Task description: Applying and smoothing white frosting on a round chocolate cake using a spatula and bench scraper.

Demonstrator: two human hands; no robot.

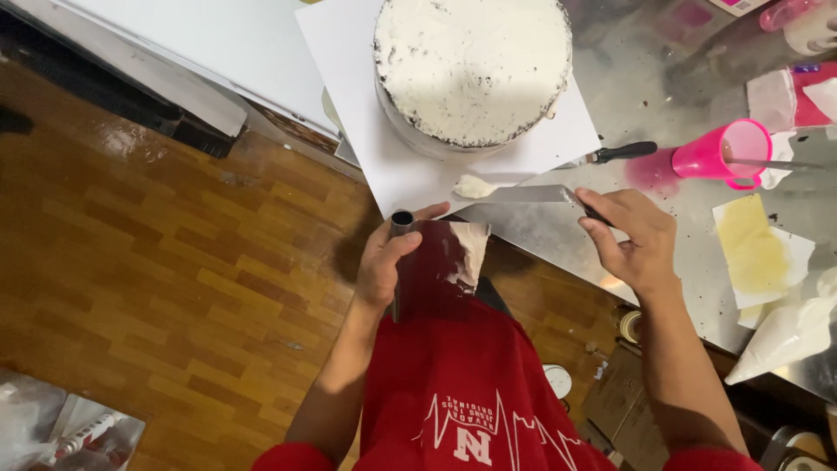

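A metal bench scraper with a rolled tube handle is gripped upright in the left hand, off the near edge of the tabletop, above the wooden floor. White frosting is smeared on the blade's upper right corner. A palette knife is held in the right hand, fingers closed round its dark handle; the blade is laid flat across the near tabletop edge, with a blob of white frosting at its tip, just above the scraper.

A round cake coated in white frosting, dark crumbs showing through, is set on a white board that overhangs the tabletop's near-left corner. A second black-handled spatula is lying just right of the board. A pink cup on its side is seen further right, with paper sheets stained yellow and a filled piping bag towards the right edge.
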